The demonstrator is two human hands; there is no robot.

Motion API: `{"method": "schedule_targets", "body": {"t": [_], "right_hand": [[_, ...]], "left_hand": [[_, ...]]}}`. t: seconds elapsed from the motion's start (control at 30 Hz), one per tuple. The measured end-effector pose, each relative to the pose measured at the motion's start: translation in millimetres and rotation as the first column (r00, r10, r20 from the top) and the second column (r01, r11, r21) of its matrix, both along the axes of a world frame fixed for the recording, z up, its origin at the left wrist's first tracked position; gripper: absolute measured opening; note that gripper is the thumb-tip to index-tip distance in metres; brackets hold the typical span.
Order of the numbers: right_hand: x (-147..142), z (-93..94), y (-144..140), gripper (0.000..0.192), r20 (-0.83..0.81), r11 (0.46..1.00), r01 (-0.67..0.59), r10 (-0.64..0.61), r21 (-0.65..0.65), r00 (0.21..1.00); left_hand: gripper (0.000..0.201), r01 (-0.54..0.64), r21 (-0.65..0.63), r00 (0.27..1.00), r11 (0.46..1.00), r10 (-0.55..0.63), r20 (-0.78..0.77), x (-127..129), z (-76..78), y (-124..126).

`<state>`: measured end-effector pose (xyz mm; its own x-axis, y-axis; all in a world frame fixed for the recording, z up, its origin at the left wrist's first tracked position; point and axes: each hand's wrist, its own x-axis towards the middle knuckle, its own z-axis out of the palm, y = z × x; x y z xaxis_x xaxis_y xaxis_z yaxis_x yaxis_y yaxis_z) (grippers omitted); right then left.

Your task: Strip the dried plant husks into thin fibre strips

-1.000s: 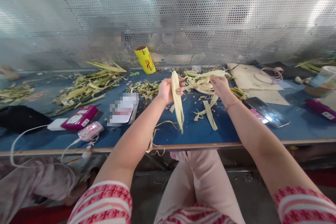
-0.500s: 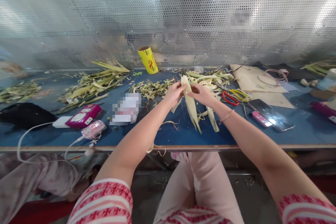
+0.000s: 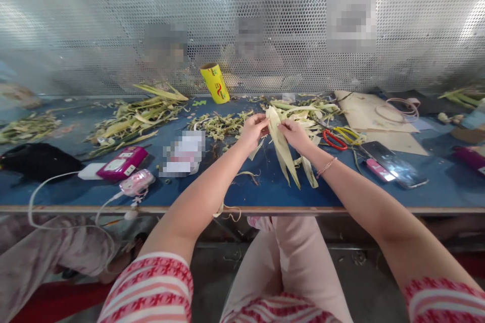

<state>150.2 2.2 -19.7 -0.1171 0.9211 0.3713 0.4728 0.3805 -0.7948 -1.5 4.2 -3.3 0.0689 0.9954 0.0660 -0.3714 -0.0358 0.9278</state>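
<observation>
A pale, dried corn husk (image 3: 283,149) is held up between both hands above the blue tabletop, its long pointed end hanging toward me. My left hand (image 3: 254,132) pinches its upper left edge. On the other side my right hand (image 3: 295,135) grips the edge with thumb and fingers. Behind the hands lies a loose heap of husk strips (image 3: 312,109). Left of it is a pile of shredded greenish husk bits (image 3: 223,126). Scissors with red and yellow handles (image 3: 334,140) rest to the right of my right hand.
A yellow tube (image 3: 215,84) stands tilted by the perforated metal wall. Left are more husks (image 3: 140,117), a blurred white packet (image 3: 184,154), a magenta box (image 3: 124,163) and a cabled pink case (image 3: 137,182). Right are a phone (image 3: 394,164) and brown paper (image 3: 373,116). Another person's leg (image 3: 56,250) shows lower left.
The husk has turned to show a broader face, and its lower tip has swung right. My right fingers have shifted on its edge. The view has tilted slightly.
</observation>
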Motion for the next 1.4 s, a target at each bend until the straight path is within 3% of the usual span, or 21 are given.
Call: {"method": "schedule_targets", "body": {"t": [0.17,0.3,0.37,0.6,0.73,1.07,1.27,1.33,1.4], "right_hand": [[2.4,1.3,1.4,0.021,-0.019,0.998,0.039,-0.038,0.045,0.999],[-1.2,-1.8,-2.2,0.033,-0.247,0.993,-0.099,0.080,-0.066,0.966],[-2.9,-3.8,-2.5,0.035,-0.284,0.987,-0.128,0.095,-0.098,0.954],[-3.7,-6.7,1.9,0.023,-0.118,0.997,-0.063,0.056,-0.054,0.991],[-4.9,-6.5,1.3,0.031,-0.027,0.999,-0.022,0.021,-0.038,0.999],[2.2,2.1,-2.6,0.028,0.148,0.993,-0.002,-0.015,0.115,0.989],[-0.2,1.6,-7.0,0.022,0.283,0.966,-0.044,-0.031,0.253,0.959],[-1.0,3.0,-7.5,0.017,0.293,0.966,-0.053,-0.025,0.255,0.956],[-0.7,5.9,-7.7,0.026,0.269,0.977,-0.019,-0.039,0.211,0.962]], "left_hand": [[0.010,0.009,-0.036,1.000,0.999,-0.009,0.000,0.5,2.5,-2.7],[0.012,-0.033,-0.051,0.999,0.998,0.032,-0.024,1.7,3.1,-3.2],[0.013,-0.040,-0.048,0.999,0.998,0.038,-0.027,2.4,2.6,-2.9],[0.011,0.014,-0.059,0.999,0.998,-0.016,-0.039,6.4,4.4,-8.3],[0.007,0.072,-0.028,0.995,0.997,-0.074,-0.069,8.9,3.1,-10.5],[0.015,0.048,0.031,0.996,0.998,-0.045,-0.081,3.2,-3.0,-1.3],[0.019,-0.051,0.140,0.983,0.989,0.074,-0.169,5.0,-7.5,0.0],[0.019,-0.058,0.164,0.977,0.985,0.090,-0.195,4.6,-8.9,1.1],[0.015,-0.052,0.156,0.978,0.986,0.082,-0.191,3.8,-8.8,1.7]]}}
